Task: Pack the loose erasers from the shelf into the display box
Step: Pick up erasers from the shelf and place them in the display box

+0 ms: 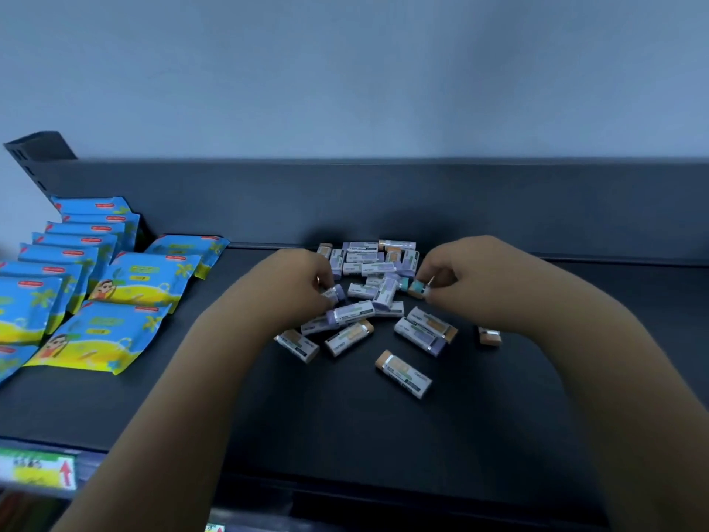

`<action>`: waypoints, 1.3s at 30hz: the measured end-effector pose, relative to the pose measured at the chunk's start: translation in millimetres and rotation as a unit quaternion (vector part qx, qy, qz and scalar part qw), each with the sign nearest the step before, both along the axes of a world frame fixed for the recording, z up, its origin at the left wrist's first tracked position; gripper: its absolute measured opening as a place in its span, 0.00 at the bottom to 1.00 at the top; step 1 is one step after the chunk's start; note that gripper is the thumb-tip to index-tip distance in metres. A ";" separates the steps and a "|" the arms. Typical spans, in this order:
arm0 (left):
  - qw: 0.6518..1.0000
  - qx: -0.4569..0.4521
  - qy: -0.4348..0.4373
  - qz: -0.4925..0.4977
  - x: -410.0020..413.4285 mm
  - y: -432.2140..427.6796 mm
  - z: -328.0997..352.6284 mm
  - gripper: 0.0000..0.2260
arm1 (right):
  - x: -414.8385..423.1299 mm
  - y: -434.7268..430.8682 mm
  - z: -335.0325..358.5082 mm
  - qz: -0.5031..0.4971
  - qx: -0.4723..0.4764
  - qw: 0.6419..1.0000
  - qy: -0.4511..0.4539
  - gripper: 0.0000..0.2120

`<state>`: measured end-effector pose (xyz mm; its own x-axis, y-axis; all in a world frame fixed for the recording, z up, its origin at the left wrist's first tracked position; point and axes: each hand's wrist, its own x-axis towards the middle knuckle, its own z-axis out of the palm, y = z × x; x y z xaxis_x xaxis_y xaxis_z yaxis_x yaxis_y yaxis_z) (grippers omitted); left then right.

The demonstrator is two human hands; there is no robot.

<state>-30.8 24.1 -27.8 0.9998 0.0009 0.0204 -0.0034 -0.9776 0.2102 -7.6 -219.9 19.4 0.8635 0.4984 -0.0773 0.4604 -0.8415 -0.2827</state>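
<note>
Left grip: my left grip point(301, 282) is curled round a purple eraser point(334, 292) at the left edge of the heap.
Right grip: my right grip point(466, 272) pinches a teal eraser point(417, 289) at the right edge.
Erasers: the loose erasers point(368, 263) lie in a heap on the shelf point(345, 424), near its back wall.
Left side: blue packets point(130, 278) in rows.

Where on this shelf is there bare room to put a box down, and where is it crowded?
Free: the front of the shelf, between the forearms, in front of the nearest eraser; also far right, past the right hand. Crowded: the eraser pile at the back, by the left hand, and the blue packets at left.
</note>
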 end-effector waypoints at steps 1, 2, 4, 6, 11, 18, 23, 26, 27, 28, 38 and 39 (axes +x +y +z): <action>1.000 -0.009 -0.018 -0.003 0.7 -1.3 0.1 0.09 | 0.5 -1.2 -0.5 -0.001 -0.001 1.000 0.000 0.13; 0.999 -0.022 -0.035 -0.013 2.1 -3.8 0.1 0.09 | 1.1 -2.2 -0.9 -0.003 -0.002 1.000 0.002 0.13; 0.997 -0.045 -0.048 -0.048 4.8 -13.0 1.1 0.10 | 1.8 -4.1 -1.5 -0.006 0.000 1.000 0.006 0.13; 0.995 -0.054 -0.030 -0.074 6.7 -24.8 2.3 0.08 | 2.0 -6.0 -2.0 -0.006 0.002 1.000 0.009 0.12; 0.996 -0.051 0.009 -0.069 10.9 -39.2 6.0 0.09 | 3.2 -8.8 -2.5 -0.005 0.004 1.000 -0.002 0.11; 0.998 -0.029 -0.037 -0.047 13.8 -48.7 -3.4 0.06 | 1.5 -14.6 -0.1 -0.013 0.000 1.000 0.009 0.12; 0.999 0.016 0.008 -0.038 22.7 -51.0 -0.6 0.16 | 5.2 -19.6 -1.4 -0.025 0.002 1.000 0.010 0.12; 0.999 0.016 0.000 -0.042 28.7 -52.6 1.6 0.13 | 5.4 -21.4 -3.2 -0.027 0.004 1.000 0.013 0.12; 0.999 0.018 -0.005 -0.042 31.0 -53.2 1.8 0.11 | 5.4 -21.8 -3.5 -0.028 0.005 1.000 0.014 0.12; 0.999 0.023 -0.006 -0.043 33.0 -54.2 2.7 0.10 | 5.3 -22.2 -3.4 -0.028 0.005 0.999 0.014 0.12; 0.998 0.056 0.004 -0.026 22.5 -54.0 16.0 0.06 | 4.2 -28.1 1.0 -0.035 0.002 0.999 -0.003 0.11; 0.999 0.048 -0.004 -0.016 19.4 -51.3 17.1 0.07 | 3.4 -28.9 2.4 -0.035 0.001 0.999 -0.003 0.10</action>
